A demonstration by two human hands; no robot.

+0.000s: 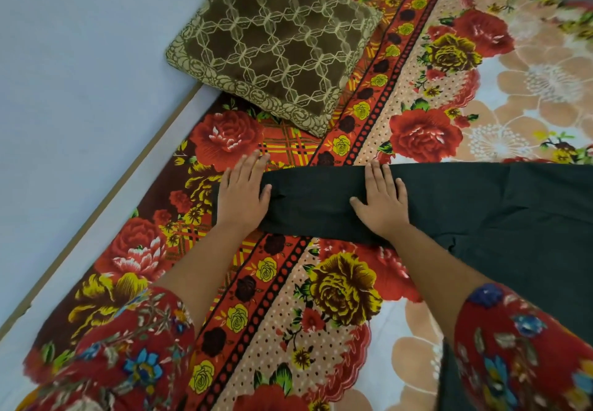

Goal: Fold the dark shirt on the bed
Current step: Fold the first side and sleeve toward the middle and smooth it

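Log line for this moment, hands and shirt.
left hand flat on sleeve end | right hand flat mid-sleeve | dark shirt spread on bed | fold unfinished

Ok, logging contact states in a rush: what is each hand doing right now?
Left hand: open, flat, palm down on the end of the dark shirt, holding nothing.
Right hand: open, flat, pressing on the shirt, holding nothing.

- One head-worn wide-angle view looks steeply down from above the floral-sheeted bed (417, 282), close over it.
- It faces towards the bed's far left corner, where a brown patterned cushion (272, 41) lies.
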